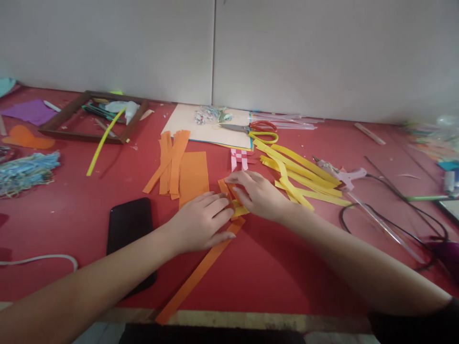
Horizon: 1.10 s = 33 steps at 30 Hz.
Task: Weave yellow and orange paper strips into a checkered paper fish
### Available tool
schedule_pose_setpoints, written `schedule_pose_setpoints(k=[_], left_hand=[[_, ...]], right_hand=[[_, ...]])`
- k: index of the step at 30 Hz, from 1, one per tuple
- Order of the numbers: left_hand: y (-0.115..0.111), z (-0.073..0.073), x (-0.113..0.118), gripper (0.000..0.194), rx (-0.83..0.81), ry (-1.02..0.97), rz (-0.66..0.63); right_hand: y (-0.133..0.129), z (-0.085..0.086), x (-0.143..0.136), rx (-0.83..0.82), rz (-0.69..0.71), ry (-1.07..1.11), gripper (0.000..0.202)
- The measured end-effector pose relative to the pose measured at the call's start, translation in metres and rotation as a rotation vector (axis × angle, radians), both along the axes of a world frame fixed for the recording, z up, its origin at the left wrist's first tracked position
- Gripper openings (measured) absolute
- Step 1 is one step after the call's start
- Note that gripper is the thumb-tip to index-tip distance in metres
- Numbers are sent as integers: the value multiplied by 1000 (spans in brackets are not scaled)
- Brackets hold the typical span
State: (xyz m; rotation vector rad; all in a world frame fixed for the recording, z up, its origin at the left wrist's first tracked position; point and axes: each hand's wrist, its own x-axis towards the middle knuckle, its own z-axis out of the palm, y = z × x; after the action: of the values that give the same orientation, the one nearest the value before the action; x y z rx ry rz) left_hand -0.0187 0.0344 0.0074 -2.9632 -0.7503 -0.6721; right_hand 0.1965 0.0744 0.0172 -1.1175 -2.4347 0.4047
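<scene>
Crossed orange and yellow paper strips lie between my two hands on the red table. My left hand bends its fingers down over the left side of these strips, pressing them; part of its grip is hidden. From the right, my right hand pinches an orange strip at the far side. One long orange paper strip runs from below my left thumb to the table's front edge. Just beyond my right hand sits a small pink-and-white woven paper piece.
Orange strips and an orange sheet lie left, yellow strips right. Scissors rest on white paper. A phone is partly under my left forearm. A glue gun trails a black cable; a wooden frame holds tools.
</scene>
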Motion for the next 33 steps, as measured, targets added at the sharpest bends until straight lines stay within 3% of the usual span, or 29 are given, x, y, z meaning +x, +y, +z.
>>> schedule_pose_setpoints(k=[11,18,26,33], left_hand=[[0,-3,-1,48,-28,-4,5],[0,-2,-1,47,-22,9,6],[0,-2,1,38,-39,16,33],[1,3,7,26,-59,-11,75]], right_hand=[[-20,4,23,36,-64,-121,26],[-17,11,45,-75,159,-161,50],[-14,5,48,-67,180,-199,42],[-16,5,48,66,254,-139,30]])
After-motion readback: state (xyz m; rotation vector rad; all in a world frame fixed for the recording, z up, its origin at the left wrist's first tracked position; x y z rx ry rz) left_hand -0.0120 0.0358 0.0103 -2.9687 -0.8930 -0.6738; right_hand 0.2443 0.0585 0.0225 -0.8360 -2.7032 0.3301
